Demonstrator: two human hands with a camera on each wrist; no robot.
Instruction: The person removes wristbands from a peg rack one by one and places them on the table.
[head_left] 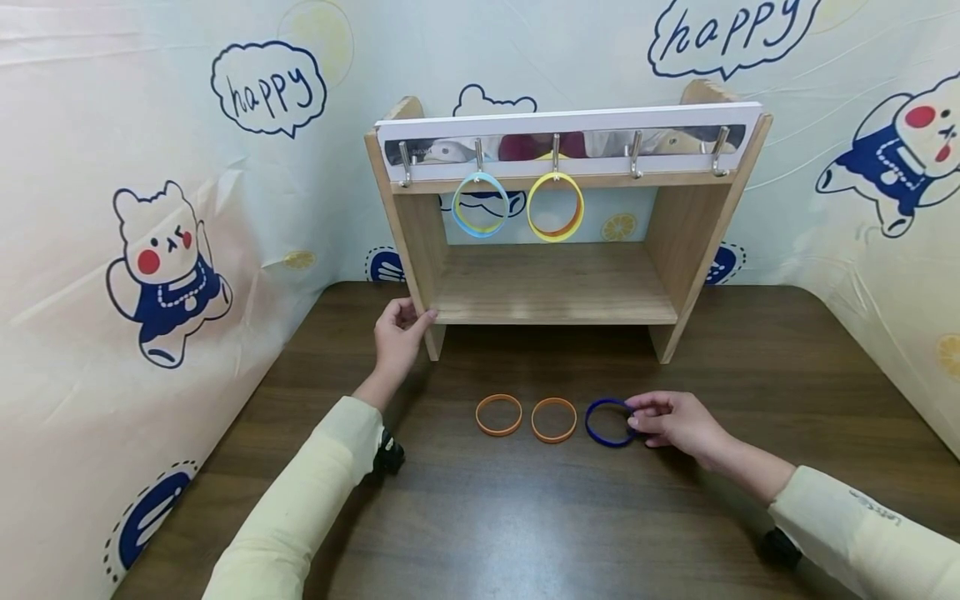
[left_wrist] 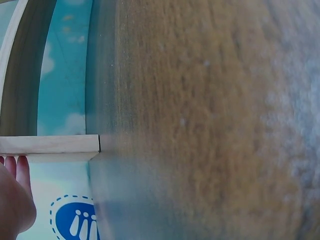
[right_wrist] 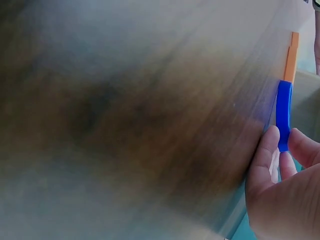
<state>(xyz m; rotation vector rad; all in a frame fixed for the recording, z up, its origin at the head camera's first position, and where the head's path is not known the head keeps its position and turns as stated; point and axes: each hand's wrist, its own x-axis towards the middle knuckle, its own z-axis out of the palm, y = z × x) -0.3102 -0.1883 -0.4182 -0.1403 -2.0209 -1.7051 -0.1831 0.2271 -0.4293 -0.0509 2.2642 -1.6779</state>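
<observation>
I see on feed: right hand [head_left: 675,425] pinching blue ring [head_left: 611,444], lower right of centre; left hand [head_left: 397,333] gripping left side of wooden rack [head_left: 555,283]. Orange rings [head_left: 498,432] on worktop [head_left: 525,517], lower middle.

A round dark-blue band [head_left: 609,444] sits roughly level, rightmost of a row with 2 thin orange rings [head_left: 498,433]. 1 light-blue ring [head_left: 480,234] and 1 yellow ring [head_left: 556,237] hang from the upright pale-wood rack [head_left: 555,287].
</observation>
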